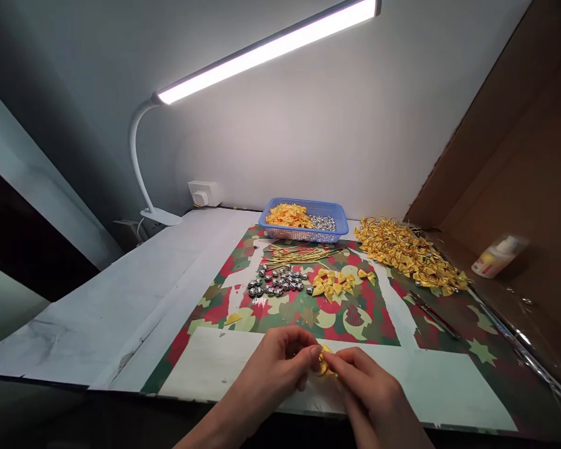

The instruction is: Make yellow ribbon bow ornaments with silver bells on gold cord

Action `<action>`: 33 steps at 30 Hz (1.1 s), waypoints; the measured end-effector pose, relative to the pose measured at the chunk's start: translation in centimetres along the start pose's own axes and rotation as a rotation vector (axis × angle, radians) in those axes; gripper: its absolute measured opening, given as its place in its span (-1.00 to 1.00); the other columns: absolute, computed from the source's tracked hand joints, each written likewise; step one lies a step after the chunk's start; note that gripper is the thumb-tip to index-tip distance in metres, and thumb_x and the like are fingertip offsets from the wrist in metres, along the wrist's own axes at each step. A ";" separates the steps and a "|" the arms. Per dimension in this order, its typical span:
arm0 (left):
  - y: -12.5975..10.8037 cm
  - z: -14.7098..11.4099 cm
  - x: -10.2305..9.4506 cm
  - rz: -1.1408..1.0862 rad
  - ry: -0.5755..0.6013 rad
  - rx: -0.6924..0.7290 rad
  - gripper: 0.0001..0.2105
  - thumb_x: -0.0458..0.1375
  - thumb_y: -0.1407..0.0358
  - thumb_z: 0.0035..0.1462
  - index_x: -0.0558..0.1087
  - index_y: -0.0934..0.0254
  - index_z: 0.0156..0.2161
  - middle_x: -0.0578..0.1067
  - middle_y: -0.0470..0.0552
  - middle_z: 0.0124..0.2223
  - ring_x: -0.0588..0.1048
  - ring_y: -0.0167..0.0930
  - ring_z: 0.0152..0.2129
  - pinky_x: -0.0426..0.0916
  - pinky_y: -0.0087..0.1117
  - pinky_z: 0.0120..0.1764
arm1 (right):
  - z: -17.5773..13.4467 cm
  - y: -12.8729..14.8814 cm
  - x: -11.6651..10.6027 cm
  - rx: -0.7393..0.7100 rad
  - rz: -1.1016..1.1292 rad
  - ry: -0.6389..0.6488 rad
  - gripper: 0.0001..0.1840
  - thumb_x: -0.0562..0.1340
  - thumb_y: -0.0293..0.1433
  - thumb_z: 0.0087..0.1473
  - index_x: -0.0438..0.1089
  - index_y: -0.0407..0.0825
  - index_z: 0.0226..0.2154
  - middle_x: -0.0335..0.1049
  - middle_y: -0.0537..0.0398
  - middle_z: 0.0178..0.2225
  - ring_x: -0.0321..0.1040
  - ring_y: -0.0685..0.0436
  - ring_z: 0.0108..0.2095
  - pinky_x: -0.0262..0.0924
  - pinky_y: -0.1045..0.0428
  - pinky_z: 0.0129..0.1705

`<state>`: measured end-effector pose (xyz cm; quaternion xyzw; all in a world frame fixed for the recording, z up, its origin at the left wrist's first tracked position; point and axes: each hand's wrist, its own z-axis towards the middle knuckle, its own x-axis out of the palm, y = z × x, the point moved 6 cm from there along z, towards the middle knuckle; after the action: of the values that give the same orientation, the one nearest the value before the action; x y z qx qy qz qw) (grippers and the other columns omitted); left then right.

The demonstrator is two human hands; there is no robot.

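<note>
While a yellow bow (326, 363) sits pinched between the fingertips of my left hand (283, 358) and right hand (373, 380), much of it is covered; cannot tell whether anything else is in the grip. Position: low over the white sheet (201, 362), near the front edge of the table (121, 305). Main risk, my judgement: small, slick-looking ribbon; uneven thumb pressure could twist the loops or let it slip. Beyond, loose silver beads (280, 284), round, likely to roll if a knuckle nudges them. Spare bows (333, 284) just beside could scatter likewise. Gold ties (302, 254) lie crisscrossed behind; a careless tug might drag several.
</note>
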<state>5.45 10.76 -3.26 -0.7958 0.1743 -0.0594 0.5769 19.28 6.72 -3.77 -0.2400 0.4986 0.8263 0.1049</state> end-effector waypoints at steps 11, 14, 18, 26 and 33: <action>-1.4 -1.4 -0.8 0.288 -0.141 0.162 -0.89 0.20 0.25 0.14 0.53 0.23 -0.34 0.53 -0.07 -0.44 0.44 -0.33 -0.48 0.26 -0.36 -0.39 | 0.5 -0.8 -1.1 0.092 0.082 -0.211 -0.75 0.04 -0.42 0.33 0.42 0.02 -0.27 0.42 0.15 -0.42 0.38 0.03 -0.46 0.29 0.19 -0.41; -1.4 -1.6 -0.5 0.279 -0.133 0.178 -0.89 0.18 0.26 0.16 0.52 0.22 -0.32 0.58 -0.04 -0.39 0.50 -0.30 -0.43 0.32 -0.36 -0.36 | 0.7 -0.7 -1.0 0.062 -0.088 -0.187 -0.73 0.03 -0.46 0.32 0.40 0.01 -0.31 0.36 0.11 -0.37 0.35 0.02 -0.44 0.25 0.16 -0.39; -1.0 -1.1 -0.4 0.216 -0.112 0.166 -0.86 0.15 0.23 0.18 0.50 0.24 -0.30 0.52 -0.06 -0.45 0.48 -0.33 -0.49 0.36 -0.40 -0.45 | 0.8 -1.2 -0.8 0.040 -0.401 -0.146 -0.75 0.07 -0.52 0.23 0.43 0.06 -0.30 0.32 0.10 -0.32 0.35 -0.07 -0.35 0.19 0.10 -0.33; 0.1 -0.3 -0.4 0.020 -0.115 0.112 -0.83 0.17 0.20 0.18 0.49 0.28 -0.27 0.48 -0.12 -0.52 0.43 -0.39 -0.58 0.34 -0.39 -0.45 | 0.5 -2.1 0.6 0.018 -0.266 -0.173 -0.72 0.06 -0.40 0.31 0.43 0.05 -0.37 0.32 0.14 -0.44 0.35 -0.04 -0.43 0.19 0.13 -0.39; 0.7 -1.0 -0.6 -0.003 -0.140 0.153 -0.81 0.20 0.19 0.17 0.48 0.24 -0.17 0.58 -0.03 -0.35 0.56 -0.30 -0.45 0.46 -0.36 -0.39 | 0.2 -2.0 2.4 0.022 -0.304 -0.279 -0.66 -0.02 -0.26 0.38 0.45 0.06 -0.17 0.38 0.07 -0.40 0.38 -0.12 -0.40 0.20 0.06 -0.39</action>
<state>4.48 9.87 -3.52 -0.7520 0.1274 -0.0175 0.6465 17.96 7.67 -6.41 -0.1947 0.4465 0.8206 0.2991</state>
